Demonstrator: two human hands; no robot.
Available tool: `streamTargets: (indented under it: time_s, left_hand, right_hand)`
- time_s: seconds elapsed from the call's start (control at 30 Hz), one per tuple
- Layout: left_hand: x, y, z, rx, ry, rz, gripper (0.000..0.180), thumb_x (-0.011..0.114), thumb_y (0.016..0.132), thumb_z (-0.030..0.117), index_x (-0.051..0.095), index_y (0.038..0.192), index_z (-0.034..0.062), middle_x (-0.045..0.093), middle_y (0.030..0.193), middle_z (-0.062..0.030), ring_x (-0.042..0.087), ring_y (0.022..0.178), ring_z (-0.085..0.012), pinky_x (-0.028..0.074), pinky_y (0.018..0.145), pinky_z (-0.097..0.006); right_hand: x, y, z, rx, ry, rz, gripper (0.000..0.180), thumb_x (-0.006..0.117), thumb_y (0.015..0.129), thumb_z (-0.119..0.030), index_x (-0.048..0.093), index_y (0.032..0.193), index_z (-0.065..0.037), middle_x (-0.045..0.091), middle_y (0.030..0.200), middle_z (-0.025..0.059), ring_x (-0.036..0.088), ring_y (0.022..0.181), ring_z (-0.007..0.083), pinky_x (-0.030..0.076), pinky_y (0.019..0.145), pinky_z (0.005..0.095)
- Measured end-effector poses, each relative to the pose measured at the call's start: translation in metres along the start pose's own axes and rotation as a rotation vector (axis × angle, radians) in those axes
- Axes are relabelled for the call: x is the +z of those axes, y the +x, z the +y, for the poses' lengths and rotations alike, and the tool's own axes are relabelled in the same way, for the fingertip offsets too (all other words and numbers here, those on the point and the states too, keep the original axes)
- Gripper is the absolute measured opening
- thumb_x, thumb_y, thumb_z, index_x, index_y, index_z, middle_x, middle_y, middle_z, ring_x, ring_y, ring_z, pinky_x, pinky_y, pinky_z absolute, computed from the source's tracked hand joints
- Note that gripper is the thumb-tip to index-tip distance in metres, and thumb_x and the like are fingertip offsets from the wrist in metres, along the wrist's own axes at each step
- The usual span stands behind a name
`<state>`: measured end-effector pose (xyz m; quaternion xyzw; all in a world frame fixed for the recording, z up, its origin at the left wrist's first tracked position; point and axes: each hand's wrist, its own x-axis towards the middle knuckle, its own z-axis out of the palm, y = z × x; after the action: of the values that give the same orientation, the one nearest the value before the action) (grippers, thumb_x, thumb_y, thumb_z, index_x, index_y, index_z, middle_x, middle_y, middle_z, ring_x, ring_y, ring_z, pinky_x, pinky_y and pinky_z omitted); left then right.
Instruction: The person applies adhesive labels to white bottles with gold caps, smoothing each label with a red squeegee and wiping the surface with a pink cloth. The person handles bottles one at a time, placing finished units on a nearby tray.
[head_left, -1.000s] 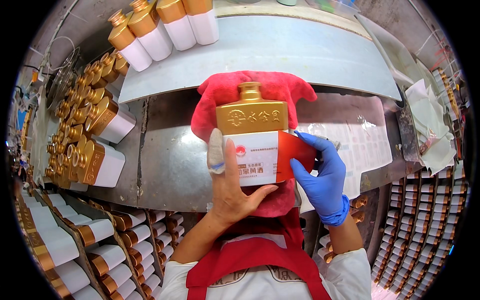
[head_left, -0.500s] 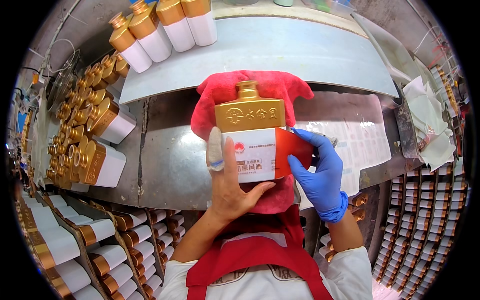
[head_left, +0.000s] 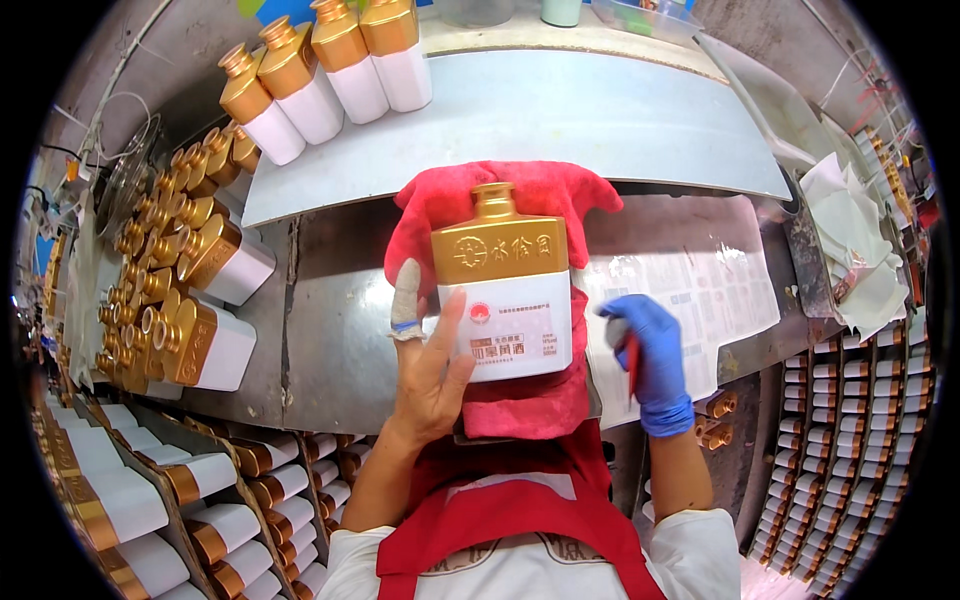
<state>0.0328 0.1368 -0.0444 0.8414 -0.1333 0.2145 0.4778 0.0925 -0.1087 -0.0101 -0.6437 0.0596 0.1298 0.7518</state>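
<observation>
A bottle with a gold shoulder and neck and a white printed body lies face up on a red cloth. My left hand rests at the bottle's left edge, its fingers stretched and apart. A pale cover sits on one of those fingers. To the right of the bottle, apart from it, is my right hand in a blue glove. Its fingers are closed on a red flat piece, seen nearly edge-on. Something grey shows by the fingertips; its kind is unclear.
Several gold-and-white bottles stand on the pale raised board, and more crowd the left side. Racked bottles fill both lower sides. A white printed sheet lies at right, near crumpled white paper.
My right hand has drawn the red piece off the bottle's right part, turning it edge-on and moving slightly right and nearer. My left fingers have shifted left along the bottle's edge.
</observation>
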Motion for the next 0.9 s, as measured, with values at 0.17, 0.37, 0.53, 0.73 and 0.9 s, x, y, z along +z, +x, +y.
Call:
streamTargets:
  time_s: [0.17, 0.37, 0.53, 0.73, 0.9]
  left_hand:
    - [-0.004, 0.009, 0.001, -0.015, -0.012, -0.103, 0.045, 0.052, 0.089, 0.010, 0.052, 0.134, 0.0035, 0.003, 0.154, -0.0289, 0.011, 0.142, -0.0417, 0.014, 0.114, -0.042]
    - [-0.008, 0.013, -0.002, -0.038, 0.001, -0.163, 0.045, 0.055, 0.086, 0.004, 0.056, 0.131, 0.0090, 0.000, 0.154, -0.0274, 0.014, 0.142, -0.0415, 0.018, 0.113, -0.041]
    - [-0.008, 0.015, -0.001, -0.041, -0.017, -0.159, 0.044, 0.056, 0.086, 0.004, 0.058, 0.129, 0.0097, 0.001, 0.154, -0.0269, 0.015, 0.141, -0.0409, 0.020, 0.113, -0.041]
    - [-0.010, 0.017, 0.000, -0.043, -0.026, -0.177, 0.043, 0.057, 0.086, 0.005, 0.058, 0.129, 0.0089, 0.000, 0.154, -0.0267, 0.015, 0.142, -0.0406, 0.020, 0.113, -0.041]
    - [-0.009, 0.014, 0.009, -0.013, 0.097, -0.104, 0.045, 0.060, 0.083, 0.007, 0.060, 0.127, 0.0101, 0.007, 0.153, -0.0276, 0.012, 0.141, -0.0422, 0.017, 0.113, -0.043]
  right_hand:
    - [0.015, 0.000, 0.004, -0.126, -0.514, -0.123, 0.054, 0.075, 0.077, -0.020, 0.059, 0.126, -0.006, 0.050, 0.072, -0.0058, 0.043, 0.063, 0.0041, 0.040, 0.060, 0.0201]
    - [0.023, 0.006, 0.016, -0.100, -0.497, -0.106, 0.052, 0.078, 0.075, -0.025, 0.063, 0.120, -0.004, 0.065, 0.079, 0.0024, 0.046, 0.062, 0.0044, 0.045, 0.060, 0.0230]
    - [0.024, 0.004, 0.014, -0.095, -0.495, -0.128, 0.051, 0.077, 0.075, -0.025, 0.063, 0.120, -0.003, 0.066, 0.079, 0.0024, 0.047, 0.062, 0.0043, 0.046, 0.060, 0.0229]
    - [0.023, 0.002, 0.014, -0.122, -0.524, -0.149, 0.054, 0.077, 0.075, -0.026, 0.062, 0.122, -0.004, 0.067, 0.082, 0.0033, 0.049, 0.064, 0.0048, 0.047, 0.062, 0.0237]
    - [0.010, 0.006, 0.018, -0.083, -0.506, -0.214, 0.052, 0.074, 0.080, -0.025, 0.060, 0.124, -0.002, 0.068, 0.090, 0.0047, 0.053, 0.074, 0.0078, 0.048, 0.071, 0.0259]
